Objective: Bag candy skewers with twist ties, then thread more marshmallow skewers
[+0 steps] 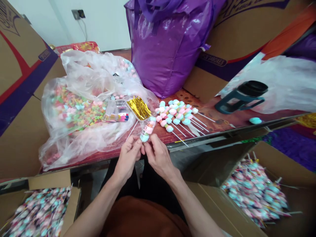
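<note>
Both hands meet at the table's front edge around a marshmallow skewer in a clear wrapper, its pink and blue pieces pointing away from me. My left hand pinches the near end of the wrapper. Pressed close beside it, my right hand grips the same end; the fingertips partly hide what they hold there. Just beyond lies a tray of gold twist ties. Right of the hands, several bare marshmallow skewers are piled with their white sticks toward me.
Clear bags of colourful candy cover the table's left, with printed wrappers on them. A purple bag stands behind. At right are a teal mug and a loose blue marshmallow. Boxes of wrapped skewers flank me.
</note>
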